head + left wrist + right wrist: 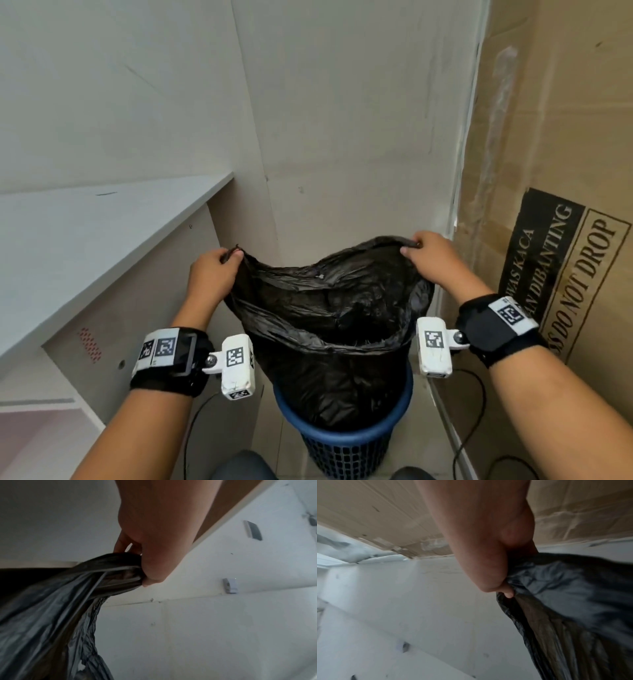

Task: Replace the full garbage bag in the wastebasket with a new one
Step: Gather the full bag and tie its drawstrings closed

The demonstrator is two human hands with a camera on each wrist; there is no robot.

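A full black garbage bag point(329, 308) rises out of a blue mesh wastebasket point(342, 442) on the floor in front of me. Its lower part still sits inside the basket. My left hand point(219, 265) grips the bag's left top edge, with the plastic bunched in its fingers point(149, 566). My right hand point(424, 253) grips the right top edge point(530, 574) the same way. The mouth of the garbage bag point(51, 608) is stretched open between both hands. No new bag is in view.
A white desk point(85, 240) with a side panel stands close on the left. A tall cardboard box point(565, 240) marked DO NOT DROP stands close on the right. A bare wall point(342, 120) is behind the basket. Black cables point(479, 428) lie on the tiled floor.
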